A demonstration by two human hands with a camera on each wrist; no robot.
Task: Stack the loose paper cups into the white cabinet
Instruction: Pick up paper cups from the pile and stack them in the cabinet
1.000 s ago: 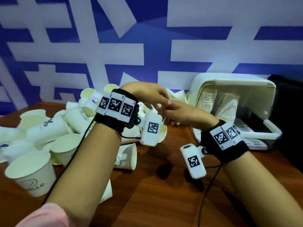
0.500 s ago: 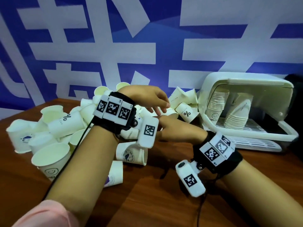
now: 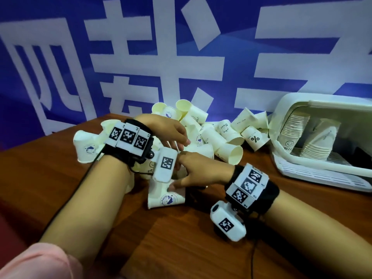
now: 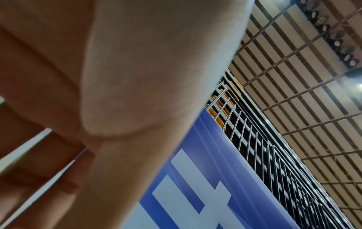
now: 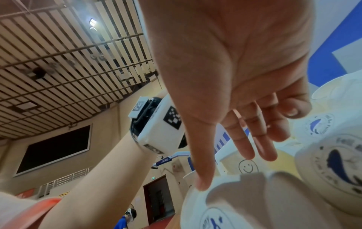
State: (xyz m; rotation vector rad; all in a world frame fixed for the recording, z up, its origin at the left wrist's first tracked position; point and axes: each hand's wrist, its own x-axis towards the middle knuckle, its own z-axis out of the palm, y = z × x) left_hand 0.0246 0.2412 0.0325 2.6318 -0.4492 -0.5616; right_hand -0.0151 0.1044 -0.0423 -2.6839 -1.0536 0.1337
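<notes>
Many loose white paper cups (image 3: 213, 137) lie piled at the back of the wooden table. One dolphin-print cup (image 3: 167, 198) lies on its side in front of the pile. My right hand (image 3: 181, 178) reaches left to it, with the thumb (image 5: 201, 178) touching this cup (image 5: 245, 206) and the fingers nearly straight and off it. My left hand (image 3: 177, 137) hovers over the pile, fingers pointing down onto the cups and nothing visibly held. Only its palm (image 4: 137, 77) fills the left wrist view. The white cabinet (image 3: 302, 101) stands open at the right with two cup stacks (image 3: 293, 131) inside.
A blue and white banner (image 3: 181, 57) closes off the back, right behind the pile. An upturned cup (image 3: 86, 146) sits at the pile's left end. Bare wooden table (image 3: 201, 248) stretches toward me. The cabinet's ribbed white tray (image 3: 322, 176) juts out onto the table.
My right hand has dropped down and to the left, from near the left fingertips to the cup lying in front of the pile. The left hand stays over the pile.
</notes>
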